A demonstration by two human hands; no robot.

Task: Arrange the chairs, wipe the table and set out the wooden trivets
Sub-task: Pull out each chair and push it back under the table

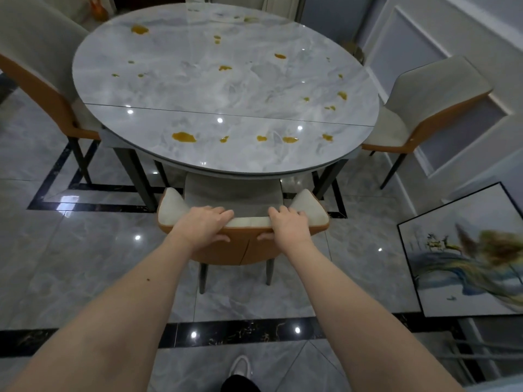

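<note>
Chair backrest gripped by left hand and right hand; overpush risks seat knocking table near edge, legs scraping tile.

round grey marble-look table centre, yellow-orange spills on top | nearest orange-backed cream chair before it, seat under edge, left hand and right hand on backrest | second chair left | third chair right | black-framed painting on floor far right
</note>
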